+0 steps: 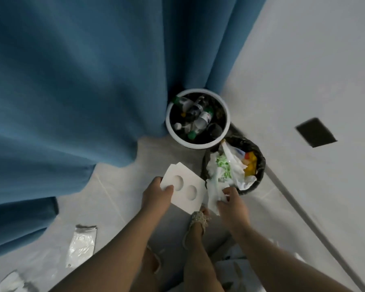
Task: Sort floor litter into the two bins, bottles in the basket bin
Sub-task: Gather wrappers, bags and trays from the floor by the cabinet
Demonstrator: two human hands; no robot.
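As right hand (233, 204) pinches, crinkly wrap (215, 189) seems plastic.

A heavy blue curtain (72, 81) fills the left side, hanging in deep folds, and its hem pools on the floor (118, 207). The floor is pale grey tile with thin grout lines running across it. On the right stands a plain white wall (325, 60) with one dark rectangular patch (315, 132) set into it. A grey strip (303, 217) runs along the foot of the wall. The light is dim and flat, with soft shadow gathered in the corner where the curtain meets the wall.
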